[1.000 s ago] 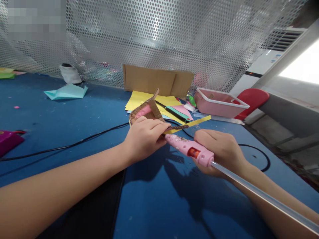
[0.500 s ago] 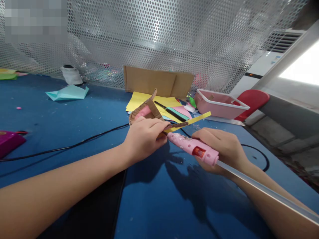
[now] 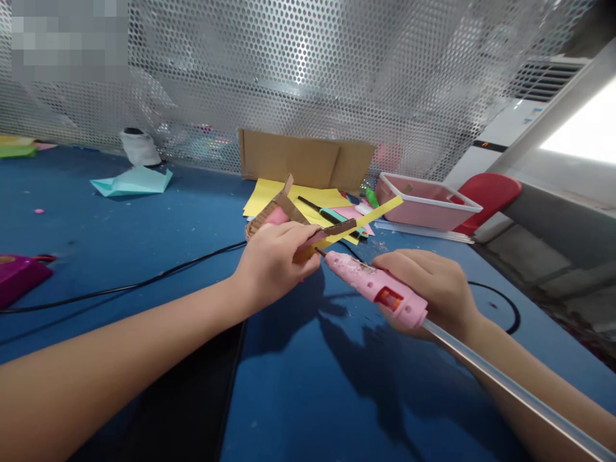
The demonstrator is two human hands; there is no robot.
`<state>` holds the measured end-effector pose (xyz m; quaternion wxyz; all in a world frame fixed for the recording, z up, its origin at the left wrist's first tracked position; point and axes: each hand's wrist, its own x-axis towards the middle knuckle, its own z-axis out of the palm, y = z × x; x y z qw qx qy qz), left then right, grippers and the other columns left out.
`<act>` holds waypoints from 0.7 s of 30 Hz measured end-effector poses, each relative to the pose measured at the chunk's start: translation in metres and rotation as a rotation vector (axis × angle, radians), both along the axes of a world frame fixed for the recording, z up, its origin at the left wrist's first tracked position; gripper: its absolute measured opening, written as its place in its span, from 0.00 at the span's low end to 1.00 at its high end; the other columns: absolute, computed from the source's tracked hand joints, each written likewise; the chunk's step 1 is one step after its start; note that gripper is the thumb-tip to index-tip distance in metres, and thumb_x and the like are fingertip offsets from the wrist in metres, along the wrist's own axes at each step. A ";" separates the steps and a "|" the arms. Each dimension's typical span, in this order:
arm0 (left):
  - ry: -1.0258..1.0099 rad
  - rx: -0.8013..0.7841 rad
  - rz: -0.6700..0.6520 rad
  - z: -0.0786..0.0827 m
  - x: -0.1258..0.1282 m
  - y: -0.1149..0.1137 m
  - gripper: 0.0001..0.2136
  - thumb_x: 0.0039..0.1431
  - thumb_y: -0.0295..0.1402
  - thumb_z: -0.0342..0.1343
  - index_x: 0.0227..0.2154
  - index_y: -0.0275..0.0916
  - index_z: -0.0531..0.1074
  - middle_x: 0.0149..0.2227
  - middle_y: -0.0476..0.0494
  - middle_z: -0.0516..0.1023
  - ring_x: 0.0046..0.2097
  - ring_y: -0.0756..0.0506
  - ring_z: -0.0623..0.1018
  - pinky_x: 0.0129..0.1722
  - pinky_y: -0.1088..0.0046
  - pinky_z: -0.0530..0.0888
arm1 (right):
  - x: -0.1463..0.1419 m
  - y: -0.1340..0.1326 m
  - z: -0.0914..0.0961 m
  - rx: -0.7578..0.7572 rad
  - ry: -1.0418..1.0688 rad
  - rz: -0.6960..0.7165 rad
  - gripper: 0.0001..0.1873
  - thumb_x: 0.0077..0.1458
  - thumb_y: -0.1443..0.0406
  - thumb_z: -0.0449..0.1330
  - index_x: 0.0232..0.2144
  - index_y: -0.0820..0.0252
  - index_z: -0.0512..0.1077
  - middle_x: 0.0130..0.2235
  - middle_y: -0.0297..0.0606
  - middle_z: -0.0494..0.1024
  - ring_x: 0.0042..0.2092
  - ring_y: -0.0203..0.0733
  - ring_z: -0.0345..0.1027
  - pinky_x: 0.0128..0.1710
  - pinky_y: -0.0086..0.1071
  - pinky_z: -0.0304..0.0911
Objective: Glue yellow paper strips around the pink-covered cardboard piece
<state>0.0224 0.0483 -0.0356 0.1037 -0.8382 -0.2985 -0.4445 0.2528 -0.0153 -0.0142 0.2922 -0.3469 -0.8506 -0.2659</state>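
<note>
My left hand is closed around a small cardboard piece with a pink patch inside, holding it above the table. A yellow paper strip runs along its near edge and sticks out to the right. My right hand grips a pink hot glue gun, a long clear glue stick trailing from its back. The gun's metal nozzle is at the strip beside my left fingertips; whether it touches cannot be made out. My left fingers hide part of the cardboard.
Yellow paper sheets and scissors or a cutter with black and teal parts lie behind my hands. A cardboard panel stands at the mesh. A pink basket is right, folded blue paper left. A black cable crosses the table.
The cardboard piece has tilted and shifted slightly left in my left hand, and the strip's free end has risen. The glue gun's nozzle now shows apart from my left fingers.
</note>
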 end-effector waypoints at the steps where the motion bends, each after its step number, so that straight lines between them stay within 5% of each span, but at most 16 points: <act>1: -0.011 -0.010 -0.001 0.001 0.000 0.000 0.04 0.52 0.29 0.59 0.32 0.37 0.75 0.31 0.46 0.82 0.31 0.46 0.78 0.32 0.72 0.72 | 0.001 0.000 -0.001 -0.005 0.017 -0.005 0.03 0.50 0.65 0.55 0.29 0.58 0.67 0.24 0.35 0.74 0.25 0.38 0.67 0.23 0.31 0.55; 12: -0.084 -0.167 -0.032 0.007 0.000 -0.008 0.09 0.54 0.30 0.59 0.37 0.33 0.77 0.33 0.43 0.82 0.34 0.45 0.77 0.35 0.71 0.71 | 0.001 0.001 -0.004 0.001 0.089 -0.019 0.04 0.52 0.64 0.55 0.30 0.59 0.67 0.26 0.39 0.74 0.26 0.40 0.68 0.23 0.32 0.56; 21: -0.397 -0.651 -0.108 0.022 0.004 -0.016 0.09 0.53 0.37 0.61 0.34 0.36 0.77 0.26 0.49 0.76 0.27 0.51 0.70 0.25 0.77 0.64 | 0.006 0.000 -0.005 0.112 0.378 -0.128 0.09 0.49 0.66 0.61 0.35 0.56 0.68 0.27 0.32 0.72 0.26 0.36 0.63 0.26 0.31 0.58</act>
